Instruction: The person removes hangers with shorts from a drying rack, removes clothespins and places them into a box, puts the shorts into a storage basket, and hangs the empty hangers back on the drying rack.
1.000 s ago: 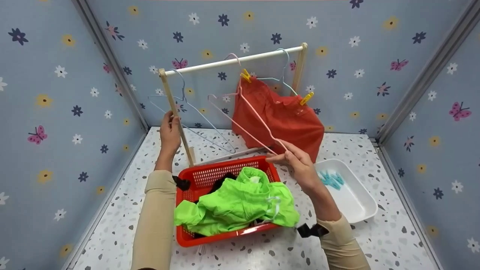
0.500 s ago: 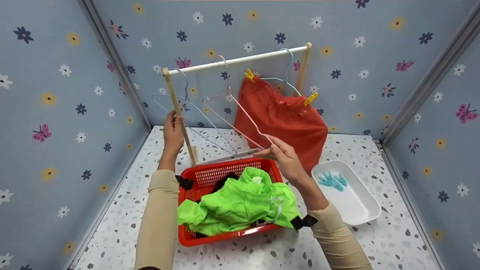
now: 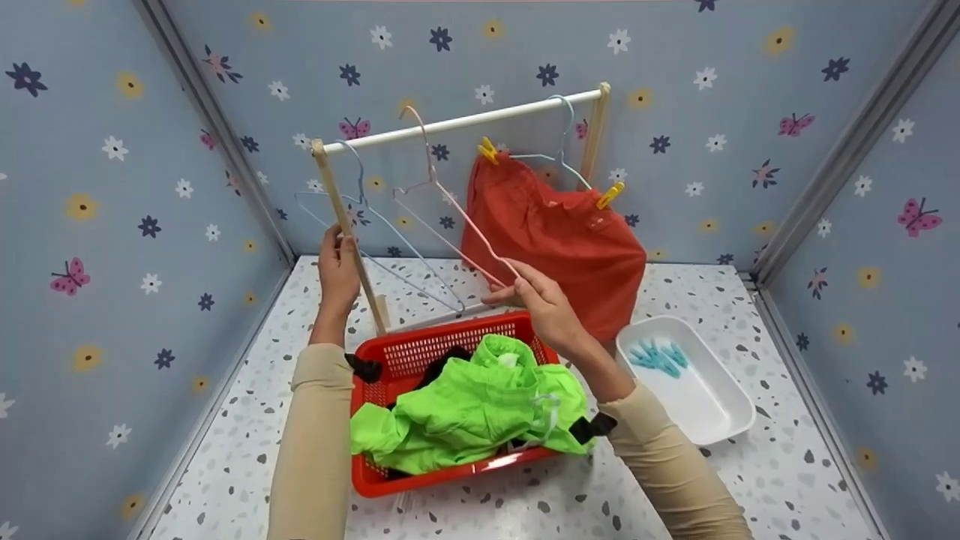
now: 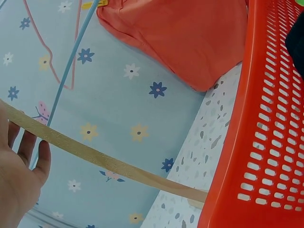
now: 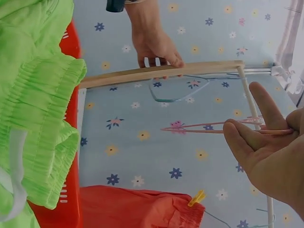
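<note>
In the head view, my left hand (image 3: 339,270) grips the wooden side post (image 3: 352,255) of a small clothes rack, with the fingers curled round it. My right hand (image 3: 544,304) holds a pink hanger (image 3: 474,232) by its near end, between the fingers. The hanger's hook is up at the white bar (image 3: 480,120); whether it rests on the bar I cannot tell. Left of it hangs a blue hanger (image 3: 405,236). Red shorts (image 3: 555,240) hang at the right from a light blue hanger (image 3: 576,169), held by two yellow clothespins (image 3: 611,195).
A red basket (image 3: 375,480) in front of the rack holds bright green shorts (image 3: 480,405) and dark cloth. At the right stands a white tray (image 3: 712,405) with several teal clothespins (image 3: 660,358). Flowered panels (image 3: 885,247) enclose the speckled table (image 3: 247,420).
My right hand has moved left with the pink hanger, whose hook has shifted left along the bar, away from the red shorts. My left hand stays on the post.
</note>
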Demonstrator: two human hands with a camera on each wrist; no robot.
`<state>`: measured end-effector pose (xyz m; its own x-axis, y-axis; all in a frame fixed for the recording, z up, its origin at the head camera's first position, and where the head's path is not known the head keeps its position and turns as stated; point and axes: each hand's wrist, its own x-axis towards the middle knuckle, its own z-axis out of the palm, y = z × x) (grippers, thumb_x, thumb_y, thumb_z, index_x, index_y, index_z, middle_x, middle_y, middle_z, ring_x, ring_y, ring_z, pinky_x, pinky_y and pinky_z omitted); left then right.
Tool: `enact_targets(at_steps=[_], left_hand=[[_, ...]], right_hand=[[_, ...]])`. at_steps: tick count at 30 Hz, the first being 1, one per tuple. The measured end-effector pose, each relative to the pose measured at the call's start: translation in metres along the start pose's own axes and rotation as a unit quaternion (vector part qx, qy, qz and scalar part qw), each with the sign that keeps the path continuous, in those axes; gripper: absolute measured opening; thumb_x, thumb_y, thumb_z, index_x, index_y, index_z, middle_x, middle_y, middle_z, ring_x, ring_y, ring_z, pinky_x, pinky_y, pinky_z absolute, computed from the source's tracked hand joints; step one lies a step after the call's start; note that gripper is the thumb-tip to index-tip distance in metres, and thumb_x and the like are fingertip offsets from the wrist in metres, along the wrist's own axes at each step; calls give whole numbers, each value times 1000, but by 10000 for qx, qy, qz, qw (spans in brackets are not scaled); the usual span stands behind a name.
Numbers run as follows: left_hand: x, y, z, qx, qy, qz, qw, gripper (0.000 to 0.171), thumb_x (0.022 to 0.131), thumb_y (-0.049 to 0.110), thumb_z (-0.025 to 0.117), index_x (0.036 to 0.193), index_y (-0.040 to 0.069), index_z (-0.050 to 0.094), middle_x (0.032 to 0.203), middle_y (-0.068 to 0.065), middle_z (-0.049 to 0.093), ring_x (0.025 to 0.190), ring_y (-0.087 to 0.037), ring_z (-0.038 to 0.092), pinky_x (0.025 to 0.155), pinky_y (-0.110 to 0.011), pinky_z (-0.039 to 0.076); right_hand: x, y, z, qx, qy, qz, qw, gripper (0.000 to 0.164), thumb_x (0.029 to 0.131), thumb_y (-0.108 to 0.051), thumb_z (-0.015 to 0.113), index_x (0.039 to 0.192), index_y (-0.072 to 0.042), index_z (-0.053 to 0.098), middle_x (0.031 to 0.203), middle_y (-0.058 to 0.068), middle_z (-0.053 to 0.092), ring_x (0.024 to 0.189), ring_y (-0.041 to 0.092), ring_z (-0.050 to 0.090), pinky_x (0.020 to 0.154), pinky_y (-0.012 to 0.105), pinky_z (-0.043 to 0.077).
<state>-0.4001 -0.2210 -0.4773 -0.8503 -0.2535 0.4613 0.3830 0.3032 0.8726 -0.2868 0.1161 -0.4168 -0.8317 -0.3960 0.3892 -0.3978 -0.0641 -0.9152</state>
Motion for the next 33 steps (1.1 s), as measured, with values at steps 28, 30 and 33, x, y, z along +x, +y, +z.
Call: enact_targets(at_steps=[28,30,33], left_hand=[[-1,-4,0,-178,-60,-257,9995,42,106,28,38,143,8,42,111,-13,52,101,-32,49,82,-40,41],[-1,-3,0,-81,-48,-275,9996,43,106,30,38,143,9,42,110,-11,52,99,-27,50,82,-41,42],[0,-1,-2,-57,-53,-240,9997,44,106,32,38,143,9,42,109,-12,52,98,-28,50,81,-41,43]], right_hand=[[-17,31,-3,-82,-345,938,9950,29,102,-4,48,128,8,53,123,23,58,112,42,56,92,49,47],[-18,23,-5,-184,-403,971,9943,28,102,-2,47,127,8,54,124,24,57,111,40,57,91,46,48],[-21,6,-7,-343,-509,987,9932,28,102,-1,45,126,9,55,124,25,56,108,34,60,90,41,50]])
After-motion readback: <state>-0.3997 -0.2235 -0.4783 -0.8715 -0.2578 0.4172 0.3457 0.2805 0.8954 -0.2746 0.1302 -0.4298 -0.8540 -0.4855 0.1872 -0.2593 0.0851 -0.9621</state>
